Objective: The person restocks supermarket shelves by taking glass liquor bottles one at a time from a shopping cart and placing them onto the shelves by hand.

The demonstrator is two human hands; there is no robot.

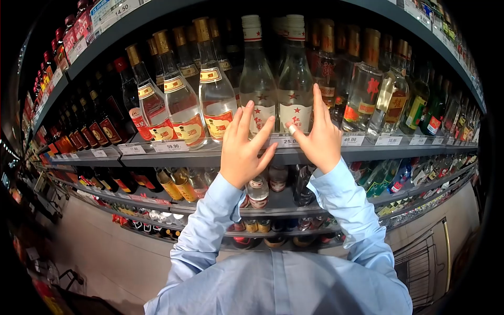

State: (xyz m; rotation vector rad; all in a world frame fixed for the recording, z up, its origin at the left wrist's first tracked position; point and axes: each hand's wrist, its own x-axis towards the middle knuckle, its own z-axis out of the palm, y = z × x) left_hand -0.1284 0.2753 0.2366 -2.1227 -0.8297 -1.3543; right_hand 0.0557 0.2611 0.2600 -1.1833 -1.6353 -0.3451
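Two clear glass liquor bottles with white caps and red-star labels stand side by side on the shelf: a left bottle (255, 71) and a right bottle (295, 71). In front of the left one is my left hand (242, 144), fingers spread and overlapping its label. My right hand (319, 136) is at the right bottle, its fingers stretched upward along the right side and the thumb over the label's lower part. Whether either hand touches the glass I cannot tell. Neither hand is wrapped round a bottle.
Gold-capped bottles (217, 89) stand to the left, and a clear bottle with red lettering (362, 94) to the right. Price tags line the shelf edge (210, 157). Lower shelves hold more bottles. A shopping cart (428, 257) stands at the lower right on the tiled floor.
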